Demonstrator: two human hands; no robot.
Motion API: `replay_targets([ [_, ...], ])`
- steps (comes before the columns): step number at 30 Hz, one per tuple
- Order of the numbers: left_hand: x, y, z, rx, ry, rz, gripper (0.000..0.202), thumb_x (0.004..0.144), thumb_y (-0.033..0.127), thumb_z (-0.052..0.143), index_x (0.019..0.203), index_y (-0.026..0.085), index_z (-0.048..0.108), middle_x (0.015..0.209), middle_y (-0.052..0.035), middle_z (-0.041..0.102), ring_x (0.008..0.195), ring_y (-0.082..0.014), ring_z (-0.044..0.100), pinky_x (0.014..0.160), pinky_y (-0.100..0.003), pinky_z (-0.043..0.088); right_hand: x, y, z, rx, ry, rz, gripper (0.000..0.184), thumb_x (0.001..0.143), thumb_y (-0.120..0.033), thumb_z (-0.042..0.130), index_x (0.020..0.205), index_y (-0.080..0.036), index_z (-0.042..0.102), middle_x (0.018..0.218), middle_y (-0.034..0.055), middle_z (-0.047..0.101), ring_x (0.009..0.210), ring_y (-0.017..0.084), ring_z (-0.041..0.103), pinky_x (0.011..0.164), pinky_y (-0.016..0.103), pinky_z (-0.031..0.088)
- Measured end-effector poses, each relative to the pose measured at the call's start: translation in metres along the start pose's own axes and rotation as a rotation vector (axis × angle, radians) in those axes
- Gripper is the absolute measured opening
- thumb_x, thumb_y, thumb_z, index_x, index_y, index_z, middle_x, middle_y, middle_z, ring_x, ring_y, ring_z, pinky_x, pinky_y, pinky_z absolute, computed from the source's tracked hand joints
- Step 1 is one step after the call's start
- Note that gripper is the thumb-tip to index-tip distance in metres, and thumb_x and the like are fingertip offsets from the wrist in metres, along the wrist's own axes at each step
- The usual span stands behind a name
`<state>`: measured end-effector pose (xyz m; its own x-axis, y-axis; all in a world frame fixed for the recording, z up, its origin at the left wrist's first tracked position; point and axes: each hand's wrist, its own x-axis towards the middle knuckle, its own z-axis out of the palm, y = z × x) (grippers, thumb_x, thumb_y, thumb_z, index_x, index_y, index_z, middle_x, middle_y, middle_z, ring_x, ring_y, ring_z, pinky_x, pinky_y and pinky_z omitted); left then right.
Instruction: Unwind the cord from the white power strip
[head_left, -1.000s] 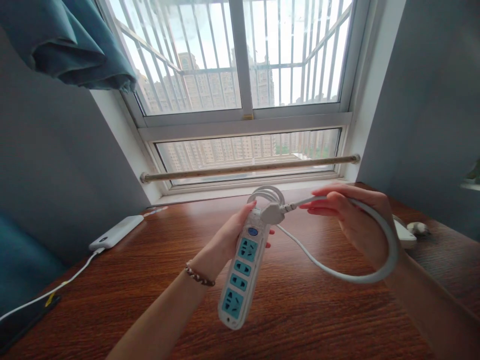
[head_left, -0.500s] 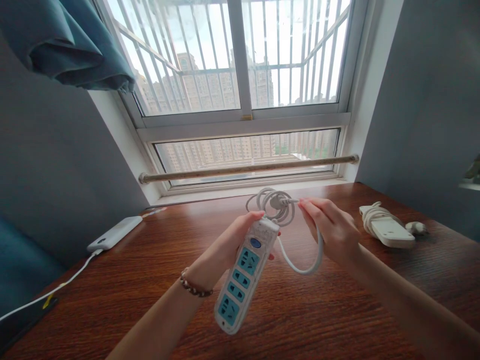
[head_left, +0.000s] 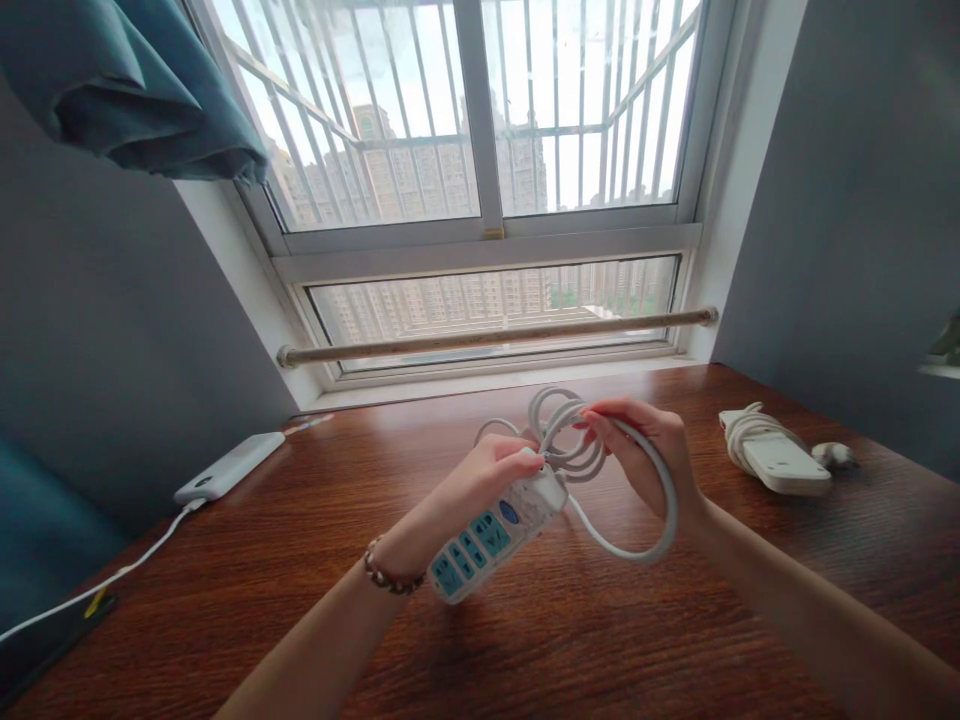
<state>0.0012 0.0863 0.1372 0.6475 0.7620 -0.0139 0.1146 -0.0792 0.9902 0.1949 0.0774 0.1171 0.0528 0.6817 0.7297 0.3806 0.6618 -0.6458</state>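
Note:
A white power strip with blue-green sockets and a dark blue switch is tilted above the table. My left hand grips it near its cord end, thumb on top. From that end runs a grey-white power cord, wound in several loose loops. My right hand pinches the cord at the right side of the loops, and one wide loop hangs below this hand. The plug cannot be made out now. A beaded bracelet circles my left wrist.
On the brown wooden table, a white power bank with a white cable lies at left. Another white power strip, wrapped in its cord, lies at right. Behind is a window with a rail.
The power strip has turned flatter, its lower end rising. My right hand has shifted slightly down and its hold is now at the loops. The plug, visible before, is out of sight.

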Motion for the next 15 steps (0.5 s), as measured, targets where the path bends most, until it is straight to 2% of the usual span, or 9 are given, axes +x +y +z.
replay_targets([
  [2,-0.001,0.004,0.003,0.115,0.007,0.064,0.033,0.077,0.04,0.051,0.077,0.009,0.063,0.072,-0.0069,0.059,0.06,-0.0151,0.051,0.051,-0.023,0.039,-0.004,0.003,0.004,-0.221,0.096,-0.133,0.011,0.08,-0.027,0.06,0.08,-0.018,0.054,0.068,0.0015,0.061,0.058,0.013,0.053,0.055,0.026,0.041],
  [5,-0.003,0.007,0.009,0.174,0.026,0.129,0.031,0.078,0.037,0.049,0.079,0.01,0.064,0.071,-0.0054,0.059,0.061,-0.0134,0.048,0.052,-0.022,0.035,-0.006,0.009,0.007,-0.537,0.269,-0.373,0.019,0.074,-0.021,0.062,0.076,-0.019,0.044,0.064,0.002,0.053,0.062,0.017,0.047,0.061,0.031,0.039],
  [7,-0.003,0.007,0.01,0.125,0.024,0.104,0.032,0.077,0.038,0.05,0.083,0.01,0.065,0.073,-0.006,0.06,0.06,-0.0141,0.05,0.052,-0.022,0.037,-0.002,0.012,0.006,-0.618,0.389,-0.393,0.027,0.068,-0.021,0.063,0.085,-0.018,0.043,0.074,0.0053,0.05,0.073,0.021,0.046,0.069,0.037,0.04],
  [9,-0.003,0.006,0.009,0.015,0.002,0.059,0.034,0.076,0.039,0.051,0.089,0.01,0.065,0.074,-0.0071,0.062,0.059,-0.0162,0.054,0.052,-0.024,0.042,0.006,0.014,0.004,-0.578,0.438,-0.299,0.048,0.059,-0.024,0.066,0.101,-0.014,0.044,0.093,0.0118,0.048,0.09,0.027,0.045,0.08,0.044,0.038],
  [10,-0.002,0.005,0.008,-0.057,-0.008,0.037,0.035,0.076,0.04,0.052,0.09,0.01,0.065,0.073,-0.0076,0.062,0.057,-0.0172,0.056,0.052,-0.026,0.044,0.01,0.014,0.002,-0.491,0.368,-0.225,0.054,0.057,-0.025,0.066,0.106,-0.013,0.045,0.101,0.0139,0.046,0.096,0.028,0.044,0.084,0.046,0.037],
  [12,0.0,0.002,0.004,-0.225,-0.012,-0.028,0.037,0.074,0.041,0.052,0.089,0.01,0.065,0.068,-0.0083,0.063,0.054,-0.0187,0.057,0.05,-0.029,0.048,0.017,0.013,0.0,-0.19,0.046,0.017,0.049,0.059,-0.027,0.064,0.104,-0.012,0.05,0.102,0.0137,0.049,0.095,0.027,0.048,0.081,0.043,0.041],
  [14,0.002,0.0,-0.002,-0.385,-0.013,-0.118,0.037,0.073,0.041,0.049,0.085,0.009,0.064,0.067,-0.0094,0.064,0.052,-0.0192,0.058,0.048,-0.029,0.049,0.02,0.011,0.0,0.171,-0.303,0.3,0.035,0.066,-0.031,0.062,0.094,-0.012,0.052,0.086,0.0092,0.056,0.078,0.022,0.055,0.068,0.036,0.046],
  [15,0.003,-0.001,-0.005,-0.441,-0.015,-0.159,0.038,0.073,0.041,0.048,0.084,0.008,0.064,0.067,-0.0105,0.065,0.051,-0.0194,0.058,0.048,-0.029,0.049,0.02,0.01,0.0,0.318,-0.404,0.413,0.034,0.068,-0.033,0.062,0.091,-0.011,0.051,0.079,0.0067,0.056,0.069,0.018,0.055,0.062,0.032,0.046],
])
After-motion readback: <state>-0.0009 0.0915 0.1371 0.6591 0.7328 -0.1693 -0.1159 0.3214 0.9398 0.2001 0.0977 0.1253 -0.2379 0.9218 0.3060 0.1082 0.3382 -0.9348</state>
